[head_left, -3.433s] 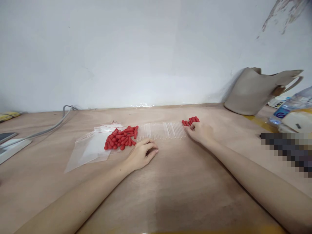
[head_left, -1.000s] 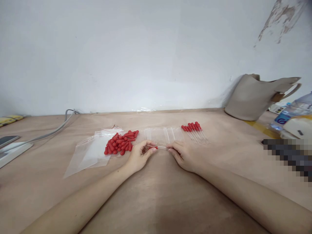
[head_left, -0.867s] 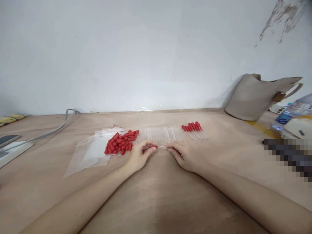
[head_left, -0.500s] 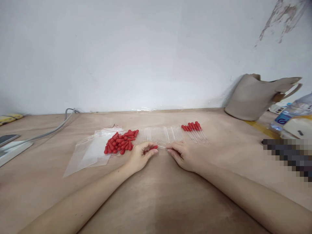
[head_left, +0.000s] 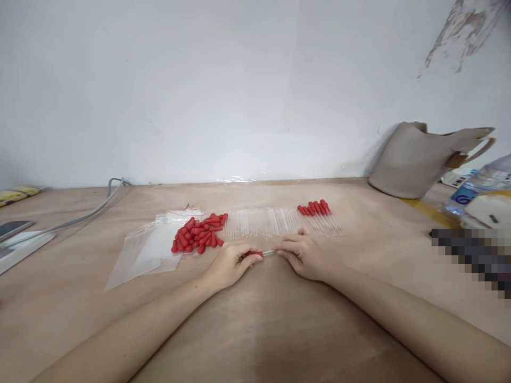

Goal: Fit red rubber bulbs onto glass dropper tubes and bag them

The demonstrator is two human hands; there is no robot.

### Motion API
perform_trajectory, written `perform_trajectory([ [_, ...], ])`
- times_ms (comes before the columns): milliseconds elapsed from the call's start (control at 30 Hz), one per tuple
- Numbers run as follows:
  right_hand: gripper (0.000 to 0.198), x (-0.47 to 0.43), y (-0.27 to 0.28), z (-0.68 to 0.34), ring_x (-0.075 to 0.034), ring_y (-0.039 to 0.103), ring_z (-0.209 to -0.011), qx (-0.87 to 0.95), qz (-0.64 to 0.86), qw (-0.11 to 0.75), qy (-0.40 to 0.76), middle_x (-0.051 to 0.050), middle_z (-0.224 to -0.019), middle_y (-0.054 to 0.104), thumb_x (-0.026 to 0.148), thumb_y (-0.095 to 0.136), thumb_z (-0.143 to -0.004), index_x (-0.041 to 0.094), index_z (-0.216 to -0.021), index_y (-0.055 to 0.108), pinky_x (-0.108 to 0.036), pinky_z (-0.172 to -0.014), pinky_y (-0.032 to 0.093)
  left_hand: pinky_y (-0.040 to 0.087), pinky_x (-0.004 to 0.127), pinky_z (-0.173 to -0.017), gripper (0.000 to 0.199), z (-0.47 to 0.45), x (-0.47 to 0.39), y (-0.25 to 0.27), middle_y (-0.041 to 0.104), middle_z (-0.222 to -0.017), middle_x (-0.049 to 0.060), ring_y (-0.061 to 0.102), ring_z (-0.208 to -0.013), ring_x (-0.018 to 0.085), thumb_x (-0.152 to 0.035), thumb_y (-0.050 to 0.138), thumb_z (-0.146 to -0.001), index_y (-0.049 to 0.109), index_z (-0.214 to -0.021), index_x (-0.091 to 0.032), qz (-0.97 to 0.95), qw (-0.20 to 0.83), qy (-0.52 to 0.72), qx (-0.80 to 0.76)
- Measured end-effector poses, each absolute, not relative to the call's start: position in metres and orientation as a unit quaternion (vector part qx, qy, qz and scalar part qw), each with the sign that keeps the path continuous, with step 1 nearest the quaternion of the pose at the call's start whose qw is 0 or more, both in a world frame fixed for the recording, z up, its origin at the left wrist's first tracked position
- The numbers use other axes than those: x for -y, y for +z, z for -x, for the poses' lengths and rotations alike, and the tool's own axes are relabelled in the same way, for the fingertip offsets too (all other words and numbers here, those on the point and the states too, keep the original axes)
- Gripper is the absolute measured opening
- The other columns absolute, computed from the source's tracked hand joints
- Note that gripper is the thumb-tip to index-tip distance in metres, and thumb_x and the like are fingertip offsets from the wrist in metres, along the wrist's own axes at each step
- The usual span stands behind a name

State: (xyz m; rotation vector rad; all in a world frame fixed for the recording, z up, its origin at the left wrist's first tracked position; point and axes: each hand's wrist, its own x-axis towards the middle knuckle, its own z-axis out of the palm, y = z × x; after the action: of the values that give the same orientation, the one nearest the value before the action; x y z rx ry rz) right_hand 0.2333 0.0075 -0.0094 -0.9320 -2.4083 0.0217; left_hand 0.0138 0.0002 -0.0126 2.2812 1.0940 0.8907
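Between finger and thumb my left hand (head_left: 233, 263) pinches a red rubber dropper bulb (head_left: 255, 254), most of it hidden by the fingers. My right hand (head_left: 305, 256) is closed on the other end of a clear dropper tube (head_left: 269, 252). The tube's near end meets the mouth of the bulb; how deep it sits I cannot tell. Beyond my hands lies a row of clear tubes (head_left: 261, 222). A heap of red bulbs (head_left: 196, 234) is past my left hand. Several droppers with red bulbs fitted (head_left: 315, 208) lie side by side past my right hand.
Clear zip bags (head_left: 138, 260) lie flat under and beside the bulb heap. At the left are a grey cable (head_left: 85, 215) and a phone (head_left: 15, 229). A beige bag (head_left: 411, 159) and a plastic bottle (head_left: 483, 181) stand at the right. A wall rises behind the table (head_left: 223, 340).
Both hands have come slightly nearer to me with the bulb and tube, which still meet between them. The heap, the tube row and the fitted droppers look the same.
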Motion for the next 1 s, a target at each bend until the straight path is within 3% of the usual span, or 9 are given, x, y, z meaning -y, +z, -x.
perform_trajectory([
  [133, 0.021, -0.006, -0.015, -0.229, -0.012, 0.052, -0.064, 0.883, 0.358, 0.299, -0.045, -0.002, -0.075, 0.064, 0.019, 0.044, -0.086, 0.019, -0.088, 0.065, -0.030, -0.068, 0.031, 0.048, 0.022, -0.058, 0.019, -0.014, -0.001, -0.011, 0.066, -0.073, 0.001, 0.060, -0.062, 0.012, -0.031, 0.053, -0.083, 0.065, -0.086, -0.017, -0.829, 0.185, 0.337, -0.405],
  [267, 0.020, -0.007, -0.016, -0.229, -0.015, 0.055, -0.074, 0.871, 0.363, 0.331, -0.012, -0.004, -0.083, 0.063, 0.021, 0.041, -0.088, 0.017, -0.096, 0.059, -0.027, -0.069, 0.039, 0.051, 0.024, -0.065, 0.019, -0.012, -0.006, -0.009, 0.069, -0.083, 0.003, 0.064, -0.071, 0.014, -0.031, 0.057, -0.081, 0.066, -0.091, -0.017, -0.823, 0.173, 0.376, -0.389],
  [400, 0.013, -0.010, -0.016, -0.231, -0.014, 0.055, -0.074, 0.874, 0.361, 0.323, 0.032, -0.004, -0.081, 0.061, 0.021, 0.043, -0.087, 0.018, -0.087, 0.055, -0.025, -0.067, 0.043, 0.052, 0.024, -0.064, 0.018, -0.010, -0.008, -0.010, 0.070, -0.082, 0.002, 0.064, -0.070, 0.014, -0.030, 0.058, -0.080, 0.067, -0.091, -0.019, -0.825, 0.176, 0.362, -0.396],
  [1000, 0.023, -0.010, -0.021, -0.222, -0.013, 0.053, -0.067, 0.889, 0.327, 0.321, 0.028, -0.005, -0.074, 0.060, 0.024, 0.037, -0.089, 0.016, -0.081, 0.058, -0.023, -0.063, 0.041, 0.052, 0.024, -0.062, 0.013, -0.012, -0.005, -0.010, 0.070, -0.078, 0.002, 0.064, -0.066, 0.014, -0.025, 0.061, -0.078, 0.068, -0.085, -0.017, -0.830, 0.171, 0.363, -0.387],
])
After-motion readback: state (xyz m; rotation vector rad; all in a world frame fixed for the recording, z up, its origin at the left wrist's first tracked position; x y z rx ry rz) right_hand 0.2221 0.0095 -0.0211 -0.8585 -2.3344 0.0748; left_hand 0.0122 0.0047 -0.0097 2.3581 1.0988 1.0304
